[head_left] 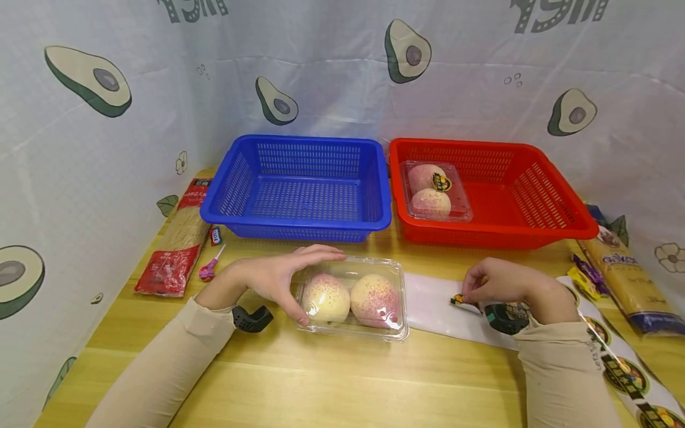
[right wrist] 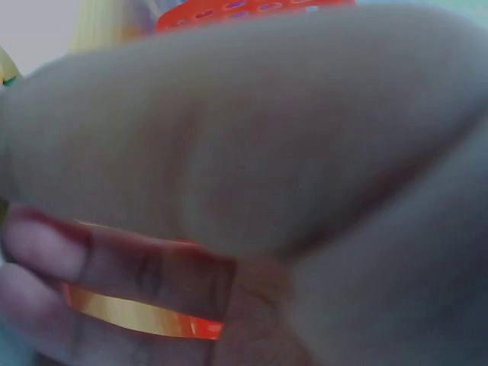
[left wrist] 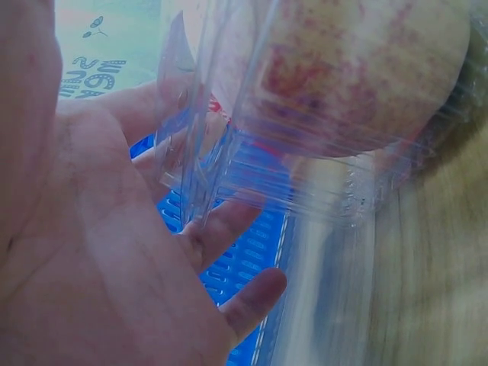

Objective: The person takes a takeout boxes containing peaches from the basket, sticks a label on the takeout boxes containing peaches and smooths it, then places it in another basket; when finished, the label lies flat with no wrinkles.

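Observation:
In the head view, a clear plastic box [head_left: 351, 268] lies on the table with two peaches [head_left: 326, 298] in it, pale yellow with pink speckles. My left hand [head_left: 278, 278] grips its left end, thumb at the near corner and fingers along the far edge. The left wrist view shows the box wall [left wrist: 200, 160] against these fingers. To the right, my right hand [head_left: 497, 283] pinches a small black-and-gold sticker [head_left: 459, 301] above a white backing strip [head_left: 430, 297]. In the right wrist view the hand itself hides the sticker.
A blue basket [head_left: 297, 230] and a red basket [head_left: 497, 235] stand behind; the red one holds another peach box [head_left: 459, 208]. Noodles [head_left: 179, 238], a lollipop [head_left: 207, 271] and a small candy [head_left: 215, 235] lie left. A sticker roll strip [head_left: 623, 374], candies [head_left: 584, 282] and a pasta bag [head_left: 634, 279] lie right.

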Motion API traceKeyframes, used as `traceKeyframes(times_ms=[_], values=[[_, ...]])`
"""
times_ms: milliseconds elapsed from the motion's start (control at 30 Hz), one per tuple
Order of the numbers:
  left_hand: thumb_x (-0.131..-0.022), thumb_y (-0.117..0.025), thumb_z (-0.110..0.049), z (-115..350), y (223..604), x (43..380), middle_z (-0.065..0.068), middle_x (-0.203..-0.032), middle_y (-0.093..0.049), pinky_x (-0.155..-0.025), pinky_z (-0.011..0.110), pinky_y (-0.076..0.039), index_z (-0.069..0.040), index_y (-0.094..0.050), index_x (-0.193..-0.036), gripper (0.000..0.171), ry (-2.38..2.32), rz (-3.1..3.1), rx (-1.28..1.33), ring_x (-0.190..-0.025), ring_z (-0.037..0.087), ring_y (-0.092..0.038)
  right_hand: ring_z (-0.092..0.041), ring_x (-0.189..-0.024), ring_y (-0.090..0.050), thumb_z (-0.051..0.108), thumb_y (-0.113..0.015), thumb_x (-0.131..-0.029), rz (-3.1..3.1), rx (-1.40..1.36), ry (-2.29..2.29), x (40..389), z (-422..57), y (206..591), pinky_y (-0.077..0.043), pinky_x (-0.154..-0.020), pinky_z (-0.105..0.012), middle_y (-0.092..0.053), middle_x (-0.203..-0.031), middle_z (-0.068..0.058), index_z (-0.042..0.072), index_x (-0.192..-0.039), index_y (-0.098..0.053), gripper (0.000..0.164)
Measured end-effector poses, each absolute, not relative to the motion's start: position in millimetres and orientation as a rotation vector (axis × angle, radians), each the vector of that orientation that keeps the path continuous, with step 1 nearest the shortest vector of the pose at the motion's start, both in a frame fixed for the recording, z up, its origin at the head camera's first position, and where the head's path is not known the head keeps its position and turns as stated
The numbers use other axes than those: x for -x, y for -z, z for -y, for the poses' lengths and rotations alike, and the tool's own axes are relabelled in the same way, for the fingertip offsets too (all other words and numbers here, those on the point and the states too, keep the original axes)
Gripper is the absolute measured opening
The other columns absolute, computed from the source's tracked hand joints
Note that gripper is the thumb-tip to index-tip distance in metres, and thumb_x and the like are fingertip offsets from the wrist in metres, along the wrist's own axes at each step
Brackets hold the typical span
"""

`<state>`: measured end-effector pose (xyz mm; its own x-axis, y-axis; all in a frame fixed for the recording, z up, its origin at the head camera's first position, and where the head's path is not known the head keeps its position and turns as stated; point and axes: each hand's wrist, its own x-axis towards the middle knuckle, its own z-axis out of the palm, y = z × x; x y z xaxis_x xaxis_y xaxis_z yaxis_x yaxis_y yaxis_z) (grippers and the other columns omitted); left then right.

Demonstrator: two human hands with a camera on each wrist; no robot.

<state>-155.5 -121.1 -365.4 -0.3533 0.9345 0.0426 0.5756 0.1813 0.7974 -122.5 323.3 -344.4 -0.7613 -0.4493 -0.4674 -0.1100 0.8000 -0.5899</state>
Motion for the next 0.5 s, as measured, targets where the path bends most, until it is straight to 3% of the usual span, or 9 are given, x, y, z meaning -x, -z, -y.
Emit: traceKeyframes(times_ms=[500], values=[[-0.074,-0.091,-0.034,121,366,157,0.012,-0.164,-0.014,-0.116,0.055,-0.023,-0.013,-0.023,-0.16,0.112,-1.035,-1.993,-1.415,-0.149,0.022,-0.014,-0.021,-0.08,-0.059,0.019,-0.072,-0.094,-2.506,0.454,0.763,107,-303,305,-0.052,-0.067,-0.03,-0.068,-0.088,0.0,0.011,-0.093,-0.066,0.01]])
